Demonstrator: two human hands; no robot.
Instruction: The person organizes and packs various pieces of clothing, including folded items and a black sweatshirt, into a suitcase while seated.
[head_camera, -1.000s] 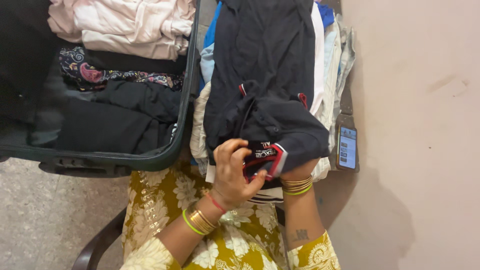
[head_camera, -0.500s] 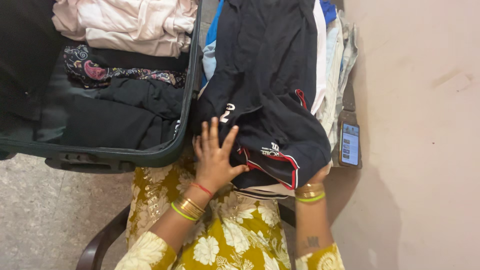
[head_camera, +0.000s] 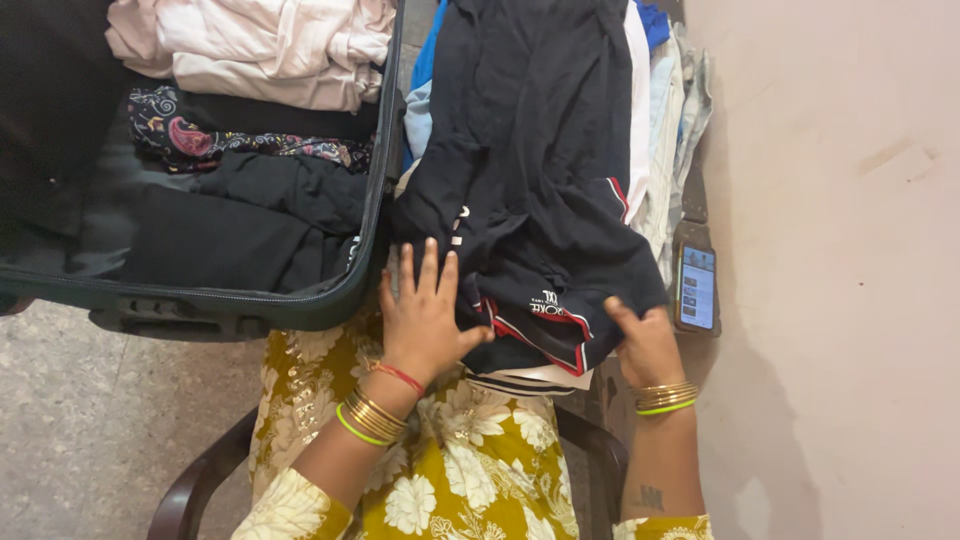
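- Since half a second ago the right hand has slid out from under the dark folded garment to pinch its near corner.
- Left hand presses open and flat on the near left edge; keeping it there holds the fold smooth.
- The garment tops a clothes pile beside the open suitcase.
- White lettering with red-white trim marks the near hem.
- A phone lies rightward.

Open suitcase — folded clothes, dark garments

both hands pressing dark garment, open suitcase
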